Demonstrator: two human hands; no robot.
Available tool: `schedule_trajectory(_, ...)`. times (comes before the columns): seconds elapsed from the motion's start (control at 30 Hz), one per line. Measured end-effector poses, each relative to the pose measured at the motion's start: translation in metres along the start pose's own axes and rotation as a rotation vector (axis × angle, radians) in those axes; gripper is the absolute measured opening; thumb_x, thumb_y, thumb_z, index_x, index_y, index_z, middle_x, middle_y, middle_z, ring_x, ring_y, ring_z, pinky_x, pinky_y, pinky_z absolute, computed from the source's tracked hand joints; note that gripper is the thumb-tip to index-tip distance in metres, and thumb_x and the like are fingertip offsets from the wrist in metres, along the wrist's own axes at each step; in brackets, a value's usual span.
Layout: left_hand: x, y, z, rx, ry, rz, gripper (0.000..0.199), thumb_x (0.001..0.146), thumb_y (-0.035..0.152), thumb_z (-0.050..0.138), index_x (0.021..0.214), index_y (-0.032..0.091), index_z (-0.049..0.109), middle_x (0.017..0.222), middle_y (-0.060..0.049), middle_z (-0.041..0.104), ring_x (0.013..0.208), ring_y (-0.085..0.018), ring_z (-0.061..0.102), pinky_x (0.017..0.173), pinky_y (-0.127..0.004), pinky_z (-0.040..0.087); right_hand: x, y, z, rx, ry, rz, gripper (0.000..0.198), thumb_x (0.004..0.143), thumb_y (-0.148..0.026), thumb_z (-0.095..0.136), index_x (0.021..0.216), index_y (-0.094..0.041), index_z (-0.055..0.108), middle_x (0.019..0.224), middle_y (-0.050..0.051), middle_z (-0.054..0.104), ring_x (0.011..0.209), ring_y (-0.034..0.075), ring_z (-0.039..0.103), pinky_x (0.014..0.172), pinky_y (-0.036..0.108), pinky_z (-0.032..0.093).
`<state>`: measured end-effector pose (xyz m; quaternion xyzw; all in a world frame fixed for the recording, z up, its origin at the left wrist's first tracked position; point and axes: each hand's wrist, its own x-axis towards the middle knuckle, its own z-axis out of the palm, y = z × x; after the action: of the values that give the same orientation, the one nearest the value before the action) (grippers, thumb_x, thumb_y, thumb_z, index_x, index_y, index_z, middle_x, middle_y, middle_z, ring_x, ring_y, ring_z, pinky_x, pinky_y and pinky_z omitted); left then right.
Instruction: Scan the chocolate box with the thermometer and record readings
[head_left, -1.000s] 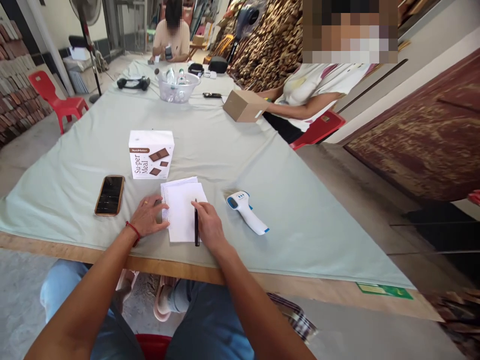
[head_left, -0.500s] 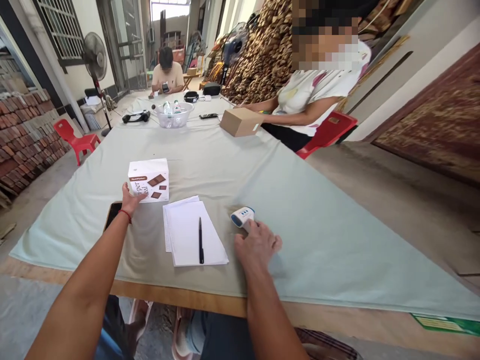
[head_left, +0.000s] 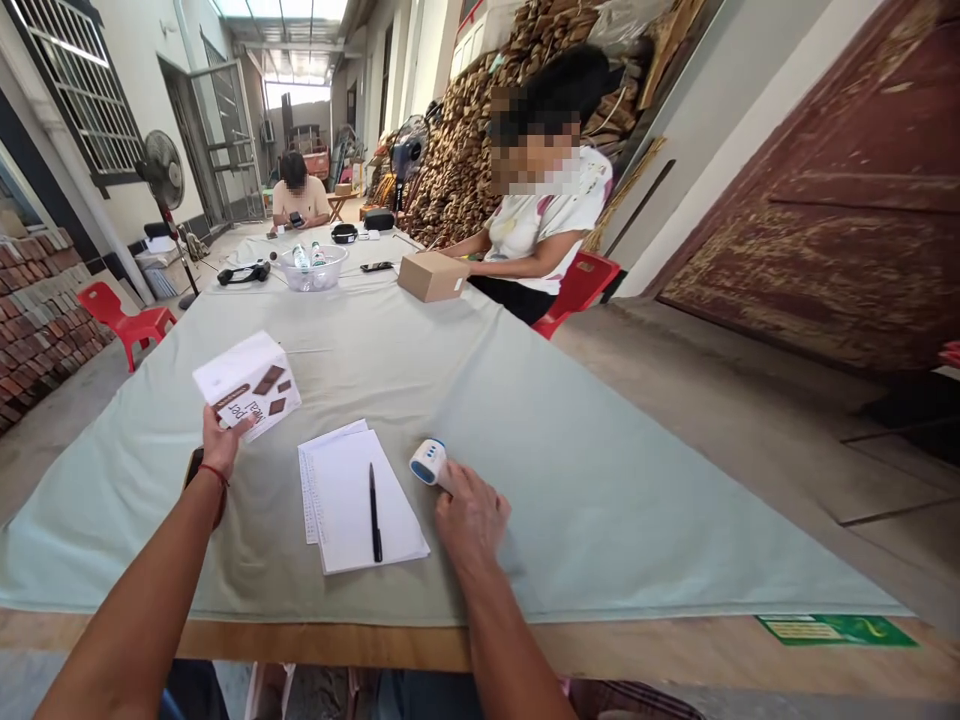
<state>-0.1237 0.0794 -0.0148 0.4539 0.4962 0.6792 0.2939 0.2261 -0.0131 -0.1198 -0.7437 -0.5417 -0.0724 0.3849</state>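
My left hand [head_left: 223,440] grips the near left corner of a white box [head_left: 247,385] with brown squares printed on its side; the box is tilted. Wrapped around the handle of a white and blue handheld scanner [head_left: 430,461] is my right hand [head_left: 472,510], low over the cloth. Between the two hands lie sheets of white paper [head_left: 341,530] with a black pen [head_left: 374,512] on top. A dark phone [head_left: 193,464] is partly hidden behind my left wrist.
A brown carton [head_left: 432,277] stands by a seated person [head_left: 536,230] at the right. Farther back are a clear plastic bowl [head_left: 313,275] with bottles, a black headset [head_left: 244,273] and another seated person [head_left: 298,200]. A red chair [head_left: 124,318] stands left of the table.
My left hand has tilted the white box, which stood upright before. My right hand has closed around the scanner's handle. The whole view has shifted.
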Motion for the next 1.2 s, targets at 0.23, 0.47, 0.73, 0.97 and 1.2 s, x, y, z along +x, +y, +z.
schedule_trajectory(0.23,-0.080,0.015,-0.005,-0.280,0.022,-0.202,0.062,0.058,0.045,0.087,0.108,0.020,0.062,0.106,-0.008,0.071,0.100,-0.025,0.067,0.091,-0.039,0.052,0.008,-0.025,-0.003,0.525,0.018,-0.002,0.049,0.082,-0.039,0.051,0.125,-0.017,0.055,0.123,0.017,0.057,0.114,0.030,0.054,0.095,0.046,0.045)
schedule_trajectory(0.47,-0.123,-0.012,-0.003,-0.032,-0.069,-0.195,0.063,0.067,0.063,0.074,0.106,0.014,0.066,0.104,-0.011,0.071,0.096,-0.027,0.067,0.083,-0.036,0.053,-0.025,-0.113,-0.051,1.228,-0.445,0.256,0.031,0.074,-0.039,0.063,0.099,-0.022,0.058,0.083,0.002,0.066,0.073,0.019,0.061,0.069,0.032,0.051)
schedule_trajectory(0.73,-0.124,-0.017,-0.006,0.208,-0.166,-0.026,0.058,0.079,0.066,0.058,0.107,0.016,0.067,0.100,-0.010,0.072,0.092,-0.027,0.065,0.082,-0.038,0.052,-0.051,-0.178,-0.057,1.283,-0.638,0.297,0.020,0.075,-0.041,0.059,0.074,-0.022,0.054,0.049,-0.006,0.048,0.048,0.013,0.044,0.050,0.026,0.038)
schedule_trajectory(0.97,-0.122,-0.018,-0.005,0.233,-0.132,-0.035,0.059,0.076,0.063,0.063,0.110,0.016,0.067,0.102,-0.009,0.072,0.096,-0.028,0.066,0.087,-0.039,0.052,-0.049,-0.188,-0.053,1.184,-0.638,0.304,0.030,0.072,-0.051,0.061,0.070,-0.021,0.054,0.047,-0.006,0.047,0.045,0.013,0.042,0.048,0.027,0.035)
schedule_trajectory(1.2,-0.124,-0.017,-0.005,0.229,-0.158,-0.048,0.060,0.078,0.060,0.062,0.120,0.016,0.063,0.106,-0.009,0.072,0.095,-0.027,0.067,0.084,-0.037,0.053,-0.052,-0.194,-0.056,1.123,-0.612,0.317,0.032,0.076,-0.053,0.056,0.070,-0.022,0.053,0.047,-0.004,0.050,0.046,0.014,0.046,0.049,0.028,0.036)
